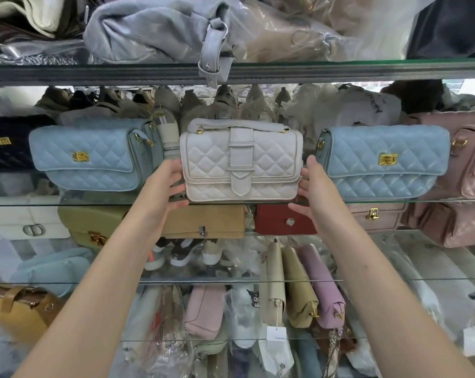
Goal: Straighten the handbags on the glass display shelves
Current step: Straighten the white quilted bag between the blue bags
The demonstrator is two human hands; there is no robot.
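Observation:
A white quilted handbag (241, 162) with a buckle strap stands upright in the middle of a glass shelf (394, 201). My left hand (166, 186) holds its left end, fingers along the side and thumb under the bottom corner. My right hand (311, 186) holds its right end the same way. A light blue quilted bag (94, 156) with a gold clasp sits to the left of it. A second light blue quilted bag (386, 162) sits to the right, tilted slightly.
A pink bag (473, 156) sits at the far right, a dark navy bag (4, 143) at the far left. A grey bag's strap (211, 55) hangs over the upper shelf edge. Below lie tan (203, 222), red (282, 219) and white (26, 216) bags; lower shelves hold wrapped purses.

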